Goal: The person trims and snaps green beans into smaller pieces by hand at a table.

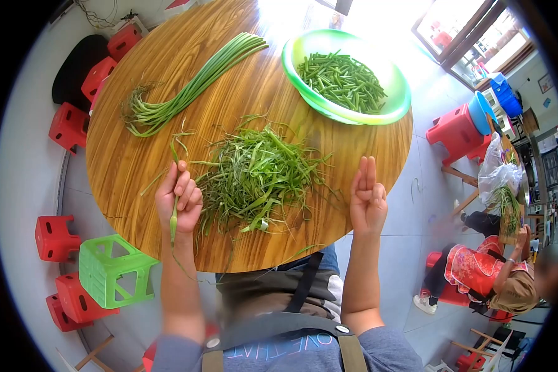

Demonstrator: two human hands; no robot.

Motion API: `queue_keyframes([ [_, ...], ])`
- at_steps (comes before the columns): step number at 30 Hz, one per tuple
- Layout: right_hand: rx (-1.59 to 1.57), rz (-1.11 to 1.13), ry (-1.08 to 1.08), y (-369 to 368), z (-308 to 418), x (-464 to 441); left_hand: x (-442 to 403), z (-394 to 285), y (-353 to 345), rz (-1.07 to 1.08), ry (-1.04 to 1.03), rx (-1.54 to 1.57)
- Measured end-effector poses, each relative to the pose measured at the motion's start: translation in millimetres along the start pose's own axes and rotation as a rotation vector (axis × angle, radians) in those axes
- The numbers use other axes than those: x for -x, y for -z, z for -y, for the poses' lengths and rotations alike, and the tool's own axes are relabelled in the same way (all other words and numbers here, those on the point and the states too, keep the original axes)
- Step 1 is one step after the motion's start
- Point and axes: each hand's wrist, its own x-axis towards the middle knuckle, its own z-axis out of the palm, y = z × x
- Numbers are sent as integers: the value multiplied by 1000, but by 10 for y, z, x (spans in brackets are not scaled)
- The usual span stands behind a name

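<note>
My left hand (pixel 181 197) is closed around a garlic scape (pixel 173 223), whose pale swollen bud hangs below the fist while a thin curled end sticks up above the fingers. My right hand (pixel 369 197) is raised at the table's right edge, palm toward me, two fingers stretched up and the others bent in; nothing shows in it. Between my hands lies a loose pile of green trimmings (pixel 260 177). Beyond it, a bundle of long garlic scapes (pixel 192 93) rests at the upper left. Cut green pieces (pixel 342 80) fill part of a green-and-white basin (pixel 397 102).
The round wooden table (pixel 127 180) ends just before my waist. A green stool (pixel 108 273) and several red stools (pixel 68 127) stand on the left. At right, a person in a red apron (pixel 474 266) sits handling greens (pixel 508 208) near a plastic bag (pixel 497 164).
</note>
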Motion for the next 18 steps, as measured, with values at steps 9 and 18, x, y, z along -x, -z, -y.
queue_keyframes([
  [9, -107, 188, -52, 165, 12, -26, -10, 1, 29, 15, 16, 23],
  [18, -75, 123, -27, 90, 11, 7, -15, 4, 40, 11, 18, 21],
])
